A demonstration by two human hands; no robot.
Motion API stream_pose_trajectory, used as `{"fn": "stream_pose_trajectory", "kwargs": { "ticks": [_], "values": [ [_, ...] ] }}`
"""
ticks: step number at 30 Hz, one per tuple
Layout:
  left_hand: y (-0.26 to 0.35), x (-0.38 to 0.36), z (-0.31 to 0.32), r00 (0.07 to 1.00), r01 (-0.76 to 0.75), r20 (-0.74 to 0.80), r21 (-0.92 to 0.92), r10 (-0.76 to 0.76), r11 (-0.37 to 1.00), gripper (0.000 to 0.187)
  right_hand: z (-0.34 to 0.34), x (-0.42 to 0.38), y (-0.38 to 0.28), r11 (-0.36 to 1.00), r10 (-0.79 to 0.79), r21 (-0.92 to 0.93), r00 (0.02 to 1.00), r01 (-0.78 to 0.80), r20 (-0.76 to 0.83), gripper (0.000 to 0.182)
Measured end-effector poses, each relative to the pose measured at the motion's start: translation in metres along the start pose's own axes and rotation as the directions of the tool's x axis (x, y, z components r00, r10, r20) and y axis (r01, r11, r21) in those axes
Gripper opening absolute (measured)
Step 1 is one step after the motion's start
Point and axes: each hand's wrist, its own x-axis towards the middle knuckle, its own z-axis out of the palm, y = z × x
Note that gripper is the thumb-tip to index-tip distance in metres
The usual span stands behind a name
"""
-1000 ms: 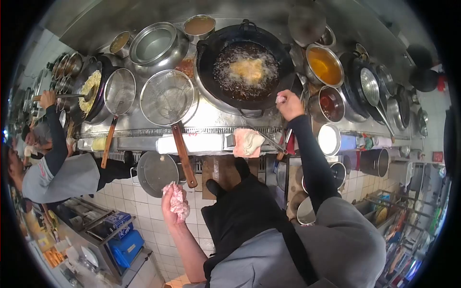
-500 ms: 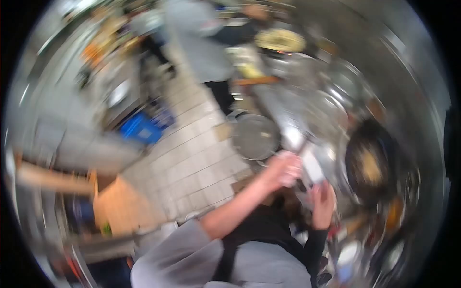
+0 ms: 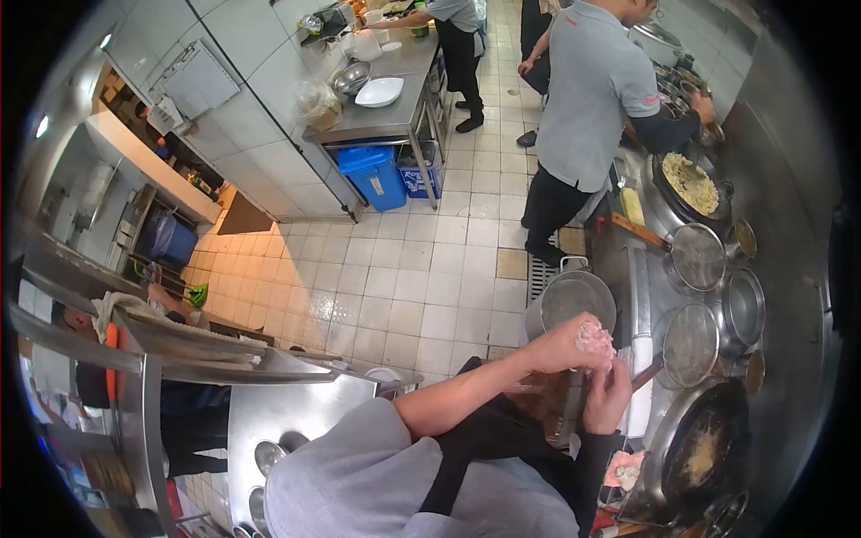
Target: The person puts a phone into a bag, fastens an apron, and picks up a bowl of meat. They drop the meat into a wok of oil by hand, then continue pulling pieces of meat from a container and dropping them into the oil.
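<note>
My left hand point(image 3: 567, 344) is closed round a crumpled pink and white cloth-like thing point(image 3: 594, 341), which bulges out at the fingers. Just below it, my right hand point(image 3: 608, 395) comes up from a black sleeve, its fingers bent together at the lower end of that thing; what they grip is hidden. Both hands are in front of the stove edge, beside a large metal pot point(image 3: 578, 301). To the right of my right hand is a strainer point(image 3: 689, 344) with a wooden handle, and lower down a dark wok point(image 3: 708, 439) with some liquid in it.
A co-worker in a grey shirt point(image 3: 587, 94) stands ahead at a wok of yellow food point(image 3: 690, 185). Another person point(image 3: 459, 54) is beside a steel table point(image 3: 404, 90). Blue bins point(image 3: 373, 177) stand under it. A metal counter point(image 3: 296, 412) lies at lower left.
The view has swung and is now sharp. My hands have come together; the white flat thing seen between them earlier no longer shows.
</note>
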Motion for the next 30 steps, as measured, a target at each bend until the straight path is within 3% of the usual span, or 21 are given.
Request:
{"fn": "stream_pose_trajectory", "kwargs": {
  "ticks": [2, 3, 4, 5, 6, 7, 9, 10, 12, 15, 18, 19, 23, 26, 30],
  "values": [
    [0.003, -0.006, -0.013, 0.997, 0.036, 0.077, -0.098, -0.028, 0.995, 0.048, 0.004, 0.017, -0.023, 0.968, -0.196, -0.15, 0.979, 0.203, 0.064, 0.02],
    [0.027, -0.009, -0.018, 0.999, -0.011, 0.052, 0.004, 0.011, 1.0, 0.04, 0.008, 0.025, -0.033, 0.969, -0.204, -0.115, 0.972, 0.217, 0.114, 0.02],
    [0.033, -0.003, -0.029, 0.975, 0.01, 0.22, -0.093, 0.011, 0.996, 0.022, 0.012, 0.03, -0.037, 0.976, -0.201, -0.059, 0.972, 0.209, 0.123, 0.018],
    [0.044, -0.002, -0.033, 0.972, 0.038, 0.237, -0.095, -0.014, 0.995, 0.016, 0.012, 0.035, -0.038, 0.969, -0.184, -0.135, 0.97, 0.205, 0.157, 0.02],
    [0.055, 0.0, -0.037, 0.967, 0.065, 0.253, -0.096, -0.039, 0.993, 0.015, 0.011, 0.04, -0.039, 0.983, -0.14, -0.097, 0.976, 0.158, 0.166, 0.022],
    [0.039, 0.001, -0.042, 0.972, 0.202, 0.149, -0.128, -0.182, 0.971, 0.017, 0.007, 0.042, -0.048, 0.996, -0.066, -0.044, 0.984, 0.074, 0.165, 0.022],
    [0.044, -0.002, -0.041, 0.984, 0.177, 0.024, -0.233, -0.176, 0.956, 0.039, 0.013, 0.036, -0.039, 0.941, 0.051, 0.327, 0.992, -0.087, 0.117, 0.023],
    [0.031, 0.0, -0.045, 0.98, 0.199, 0.069, -0.294, -0.187, 0.935, 0.038, 0.005, 0.034, -0.042, 0.817, 0.287, 0.437, 0.923, -0.375, 0.256, 0.02],
    [0.017, 0.002, -0.05, 0.967, 0.251, 0.139, -0.377, -0.213, 0.892, 0.037, 0.002, 0.028, -0.027, 0.65, 0.355, 0.585, 0.874, -0.485, 0.331, 0.019],
    [0.013, 0.012, -0.042, 0.938, 0.336, 0.238, -0.447, -0.252, 0.829, 0.035, 0.009, 0.01, 0.004, 0.157, 0.264, 0.887, 0.884, -0.434, 0.386, 0.02],
    [0.012, 0.023, -0.036, 0.889, 0.438, 0.352, -0.459, -0.294, 0.773, 0.034, 0.014, 0.002, 0.005, -0.021, 0.387, 0.939, 0.863, -0.343, 0.324, 0.023],
    [0.012, 0.026, -0.032, 0.887, 0.439, 0.354, -0.449, -0.296, 0.778, 0.034, 0.013, -0.001, 0.009, -0.049, 0.352, 0.947, 0.882, -0.317, 0.314, 0.024],
    [-0.004, 0.039, -0.024, 0.905, 0.399, 0.301, -0.359, -0.3, 0.844, 0.035, -0.011, -0.008, 0.01, 0.277, 0.45, 0.91, 0.878, -0.309, 0.162, 0.028],
    [-0.001, 0.044, -0.008, 0.907, 0.39, 0.277, -0.267, -0.317, 0.881, 0.035, -0.023, -0.006, -0.01, 0.429, 0.563, 0.828, 0.824, -0.361, 0.067, 0.035],
    [-0.001, 0.048, 0.017, 0.94, 0.266, 0.232, -0.038, -0.251, 0.963, 0.035, -0.016, -0.011, -0.018, 0.677, 0.447, 0.679, 0.891, -0.282, -0.075, 0.046]
  ]
}}
